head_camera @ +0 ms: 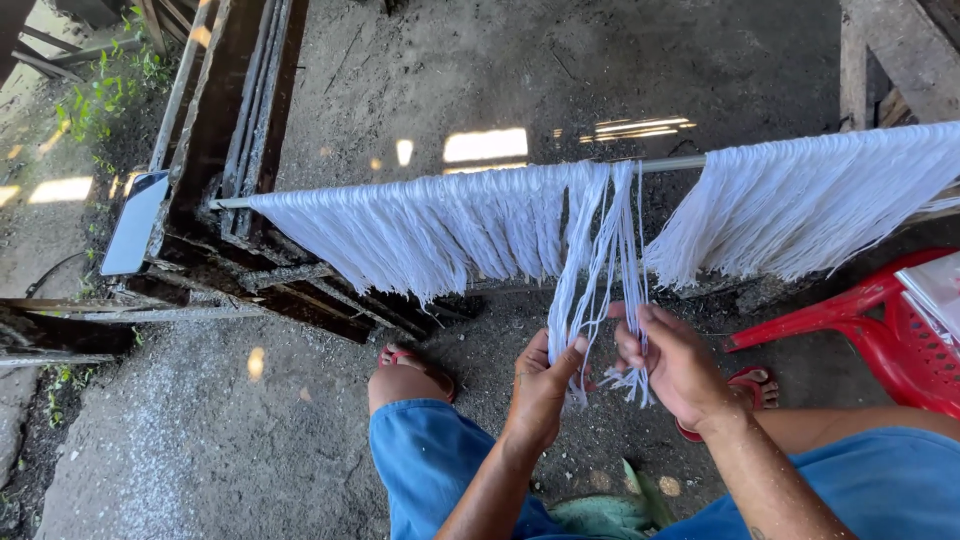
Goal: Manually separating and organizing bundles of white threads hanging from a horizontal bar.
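A thin metal rod runs level across the view, hung with many white strands in two wide curtains. From the gap between the curtains, a small bunch of strands hangs lower. My left hand pinches the left part of that bunch between thumb and fingers. My right hand grips the right part, with loose ends dangling beside the palm. Both hands sit close together above my knees in blue shorts.
A dark wooden frame holds the rod's left end, with a phone leaning on it. A red plastic chair stands at right. My feet in red sandals rest on the dirt floor. Green weeds grow at far left.
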